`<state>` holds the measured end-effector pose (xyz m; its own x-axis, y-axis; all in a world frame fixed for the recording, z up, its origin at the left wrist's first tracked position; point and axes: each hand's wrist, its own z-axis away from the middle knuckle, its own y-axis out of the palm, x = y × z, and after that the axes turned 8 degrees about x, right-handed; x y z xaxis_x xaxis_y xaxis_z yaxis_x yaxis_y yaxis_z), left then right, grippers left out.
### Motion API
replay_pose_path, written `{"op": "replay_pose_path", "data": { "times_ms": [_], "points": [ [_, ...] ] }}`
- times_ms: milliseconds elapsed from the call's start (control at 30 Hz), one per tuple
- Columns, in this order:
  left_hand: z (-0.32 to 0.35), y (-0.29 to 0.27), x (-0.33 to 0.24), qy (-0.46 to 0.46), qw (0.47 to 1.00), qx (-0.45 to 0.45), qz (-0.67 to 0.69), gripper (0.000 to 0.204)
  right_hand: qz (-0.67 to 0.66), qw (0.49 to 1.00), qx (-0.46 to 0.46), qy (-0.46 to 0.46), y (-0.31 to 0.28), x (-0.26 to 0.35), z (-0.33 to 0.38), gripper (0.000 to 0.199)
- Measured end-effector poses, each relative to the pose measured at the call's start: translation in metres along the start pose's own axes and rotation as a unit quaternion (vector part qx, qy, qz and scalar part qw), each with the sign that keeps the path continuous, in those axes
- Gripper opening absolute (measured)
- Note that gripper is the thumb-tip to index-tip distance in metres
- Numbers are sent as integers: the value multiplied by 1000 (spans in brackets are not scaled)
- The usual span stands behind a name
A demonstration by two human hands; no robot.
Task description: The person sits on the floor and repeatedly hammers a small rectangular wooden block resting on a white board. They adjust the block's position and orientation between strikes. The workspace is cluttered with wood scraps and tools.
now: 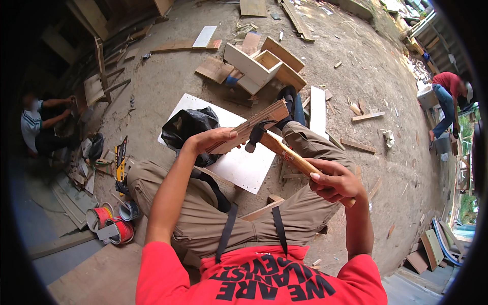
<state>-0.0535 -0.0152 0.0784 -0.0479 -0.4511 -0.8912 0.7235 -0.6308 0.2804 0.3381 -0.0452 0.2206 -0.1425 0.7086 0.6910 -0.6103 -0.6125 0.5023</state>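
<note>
My left hand (209, 139) grips a narrow wooden strip (254, 125) near its lower end, and the strip slants up to the right above my knees. In my right hand (334, 180) is the wooden handle of a hammer (277, 146). Its dark head rests against the underside of the strip, just right of my left fingers. I am sitting on the ground in khaki trousers and a red shirt. Under the strip lie a white board (244, 165) and a black plastic bag (190, 127).
A white-and-wood box frame (256, 66) stands beyond the board. Scrap planks litter the dirt floor. Paint tins (109, 223) and a yellow-handled saw (121, 157) lie at my left. One person crouches at far left (38, 127), another bends at far right (450, 96).
</note>
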Motion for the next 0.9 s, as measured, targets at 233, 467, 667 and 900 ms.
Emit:
{"op": "replay_pose_path", "data": {
  "times_ms": [233, 467, 667, 900],
  "points": [
    [-17, 1, 2, 121, 992, -25, 21, 93, 26, 999, -14, -35, 4, -9, -8, 58],
    [-14, 6, 5, 205, 976, -73, -2, 87, 61, 996, -41, -44, 23, -33, -17, 59],
    [-80, 69, 15, 266, 881, -132, 369, 67, 51, 973, -105, -201, 30, -64, -87, 62],
    [-42, 35, 15, 156, 933, -323, 29, 86, 130, 957, -178, -190, 16, -77, -58, 61]
  ]
}}
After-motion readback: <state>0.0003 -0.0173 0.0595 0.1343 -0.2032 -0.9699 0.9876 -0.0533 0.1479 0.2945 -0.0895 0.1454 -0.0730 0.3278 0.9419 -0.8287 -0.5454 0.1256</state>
